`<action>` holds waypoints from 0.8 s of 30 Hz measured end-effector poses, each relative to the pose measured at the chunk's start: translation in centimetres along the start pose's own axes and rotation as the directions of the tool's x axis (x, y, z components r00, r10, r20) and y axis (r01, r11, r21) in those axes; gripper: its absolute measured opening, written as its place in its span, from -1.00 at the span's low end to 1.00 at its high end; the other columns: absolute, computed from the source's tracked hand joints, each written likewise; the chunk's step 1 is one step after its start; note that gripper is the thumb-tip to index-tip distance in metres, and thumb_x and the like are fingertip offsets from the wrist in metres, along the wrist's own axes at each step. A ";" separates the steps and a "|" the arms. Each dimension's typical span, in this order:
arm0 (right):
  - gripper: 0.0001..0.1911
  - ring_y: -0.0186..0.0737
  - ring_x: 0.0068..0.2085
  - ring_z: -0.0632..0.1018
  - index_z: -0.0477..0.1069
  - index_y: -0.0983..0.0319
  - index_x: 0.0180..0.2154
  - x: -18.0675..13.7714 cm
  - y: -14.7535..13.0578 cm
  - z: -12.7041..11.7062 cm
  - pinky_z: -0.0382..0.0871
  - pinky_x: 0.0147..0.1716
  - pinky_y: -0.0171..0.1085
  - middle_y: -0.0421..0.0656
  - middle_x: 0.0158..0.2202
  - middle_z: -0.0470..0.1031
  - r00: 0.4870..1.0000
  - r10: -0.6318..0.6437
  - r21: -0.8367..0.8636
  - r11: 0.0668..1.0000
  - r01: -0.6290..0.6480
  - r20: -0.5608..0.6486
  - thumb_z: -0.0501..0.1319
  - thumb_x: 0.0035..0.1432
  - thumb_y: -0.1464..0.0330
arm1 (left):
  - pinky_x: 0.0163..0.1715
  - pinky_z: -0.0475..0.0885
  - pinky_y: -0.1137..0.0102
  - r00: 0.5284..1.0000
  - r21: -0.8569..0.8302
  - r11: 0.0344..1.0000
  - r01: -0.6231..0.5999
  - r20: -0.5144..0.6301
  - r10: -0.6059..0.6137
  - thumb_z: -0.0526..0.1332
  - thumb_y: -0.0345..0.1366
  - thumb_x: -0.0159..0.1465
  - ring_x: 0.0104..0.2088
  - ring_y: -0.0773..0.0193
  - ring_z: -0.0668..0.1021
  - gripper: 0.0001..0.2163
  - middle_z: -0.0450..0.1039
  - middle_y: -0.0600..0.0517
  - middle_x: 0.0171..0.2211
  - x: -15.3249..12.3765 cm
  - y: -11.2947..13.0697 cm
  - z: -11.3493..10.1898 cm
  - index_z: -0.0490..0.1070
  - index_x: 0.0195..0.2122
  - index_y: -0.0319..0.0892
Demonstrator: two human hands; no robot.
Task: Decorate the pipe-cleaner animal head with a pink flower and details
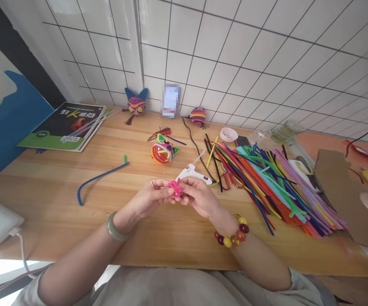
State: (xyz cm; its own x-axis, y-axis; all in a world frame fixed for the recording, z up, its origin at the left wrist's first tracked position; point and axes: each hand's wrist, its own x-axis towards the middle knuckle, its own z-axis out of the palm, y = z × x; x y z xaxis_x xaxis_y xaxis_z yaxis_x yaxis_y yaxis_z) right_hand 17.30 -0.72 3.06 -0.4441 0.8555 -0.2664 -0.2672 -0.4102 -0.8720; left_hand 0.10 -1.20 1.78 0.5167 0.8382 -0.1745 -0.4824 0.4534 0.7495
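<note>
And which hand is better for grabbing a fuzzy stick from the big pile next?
Probably the right hand: it's nearer the pile than the left hand, though both hold the pink loops.

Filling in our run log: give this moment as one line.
left hand: holds pink looped piece | right hand: holds same piece | glue gun: on table | pipe cleaners: heaped at right

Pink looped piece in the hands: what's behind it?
A white glue gun lies just behind the pink looped piece, on the wooden table. The right hand covers part of the gun's near side, so that part cannot be seen.
</note>
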 end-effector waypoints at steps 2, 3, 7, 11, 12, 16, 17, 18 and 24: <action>-0.72 -0.44 -0.60 0.39 0.45 0.28 -0.46 -0.1 0.0 0.1 0.13 -0.60 -0.40 -0.22 -0.57 0.47 1.000 0.001 0.014 1.000 -0.001 0.008 0.39 0.00 0.20 | -0.40 0.45 0.48 1.000 0.006 1.000 0.012 0.021 -0.012 0.46 -0.27 0.04 -0.45 0.29 0.61 -0.84 0.61 -0.07 -0.48 -0.1 0.0 0.0 0.61 -0.42 -0.25; -0.72 -0.42 -0.58 0.41 0.45 0.28 -0.46 -0.1 0.0 0.2 0.13 -0.59 -0.40 -0.21 -0.57 0.47 1.000 0.001 0.015 1.000 -0.001 0.017 0.38 0.01 0.19 | -0.41 0.46 0.47 1.000 0.008 1.000 0.020 0.024 -0.020 0.46 -0.27 0.04 -0.46 0.28 0.62 -0.84 0.61 -0.07 -0.49 -0.1 0.0 0.0 0.60 -0.42 -0.25; -0.68 -0.42 -0.60 0.40 0.44 0.27 -0.47 -0.2 -0.1 0.3 0.11 -0.61 -0.39 -0.22 -0.58 0.45 0.999 -0.020 -0.008 1.000 0.020 0.030 0.38 0.01 0.15 | -0.46 0.46 0.47 0.999 0.023 0.999 0.036 0.024 -0.037 0.48 -0.27 0.01 -0.49 0.28 0.61 -0.83 0.60 -0.07 -0.51 -0.2 -0.2 0.0 0.58 -0.45 -0.25; -0.59 -0.43 -0.62 0.35 0.36 0.25 -0.53 -0.2 0.0 0.1 0.10 -0.61 -0.37 -0.26 -0.61 0.41 0.996 -0.080 -0.078 0.994 0.078 -0.028 0.41 -0.05 0.07 | -0.46 0.47 0.45 1.000 0.046 0.999 -0.006 0.029 0.005 0.48 -0.25 0.01 -0.51 0.29 0.60 -0.82 0.59 -0.05 -0.52 -0.2 -0.4 0.0 0.58 -0.47 -0.24; -0.57 -0.41 -0.61 0.36 0.36 0.24 -0.53 -0.2 0.1 0.1 0.13 -0.60 -0.36 -0.26 -0.60 0.41 0.995 -0.092 -0.105 0.991 0.087 -0.045 0.40 -0.05 0.05 | -0.45 0.48 0.44 0.999 0.058 0.998 -0.018 0.029 0.017 0.48 -0.25 0.01 -0.51 0.28 0.60 -0.82 0.59 -0.04 -0.52 -0.2 -0.4 0.0 0.57 -0.47 -0.24; -0.57 -0.40 -0.59 0.37 0.35 0.24 -0.48 -0.3 0.3 -0.1 0.19 -0.58 -0.35 -0.26 -0.58 0.40 0.987 -0.150 -0.198 0.971 0.135 -0.064 0.38 -0.02 0.02 | -0.44 0.51 0.40 0.999 0.111 0.993 -0.034 0.038 0.030 0.49 -0.27 -0.01 -0.51 0.26 0.60 -0.82 0.59 -0.03 -0.52 -0.2 -0.5 -0.1 0.57 -0.46 -0.24; -0.57 -0.41 -0.60 0.36 0.35 0.24 -0.48 -0.3 0.3 -0.1 0.18 -0.58 -0.35 -0.27 -0.59 0.40 0.984 -0.169 -0.216 0.964 0.152 -0.060 0.37 0.00 0.03 | -0.43 0.51 0.40 0.999 0.116 0.993 -0.034 0.036 0.030 0.49 -0.27 -0.02 -0.51 0.26 0.60 -0.81 0.59 -0.03 -0.52 -0.2 -0.5 -0.1 0.56 -0.45 -0.24; -0.58 -0.42 -0.61 0.35 0.34 0.23 -0.48 -0.4 0.3 -0.1 0.17 -0.59 -0.36 -0.27 -0.60 0.39 0.981 -0.184 -0.231 0.959 0.167 -0.058 0.35 0.02 0.03 | -0.43 0.51 0.40 0.999 0.121 0.992 -0.036 0.035 0.032 0.49 -0.28 -0.02 -0.50 0.26 0.60 -0.81 0.59 -0.03 -0.52 -0.2 -0.5 -0.1 0.56 -0.45 -0.24; -0.61 -0.37 -0.62 0.41 0.30 0.21 -0.46 -0.5 0.3 0.3 0.21 -0.62 -0.36 -0.26 -0.62 0.42 0.984 -0.170 -0.241 0.959 0.150 -0.062 0.31 0.09 0.04 | -0.38 0.53 0.38 0.992 0.117 0.985 -0.129 0.013 0.129 0.46 -0.32 0.04 -0.45 0.23 0.64 -0.84 0.61 -0.02 -0.51 -0.3 -0.6 0.0 0.51 -0.46 -0.23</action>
State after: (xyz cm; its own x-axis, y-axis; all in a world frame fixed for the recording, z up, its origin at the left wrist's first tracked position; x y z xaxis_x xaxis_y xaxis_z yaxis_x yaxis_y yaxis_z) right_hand 17.20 -1.38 3.02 -0.3382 0.9307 -0.1396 -0.1164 -0.1886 -0.9751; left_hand 0.27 -1.70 1.38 0.4595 0.8856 -0.0682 -0.4593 0.3027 0.8351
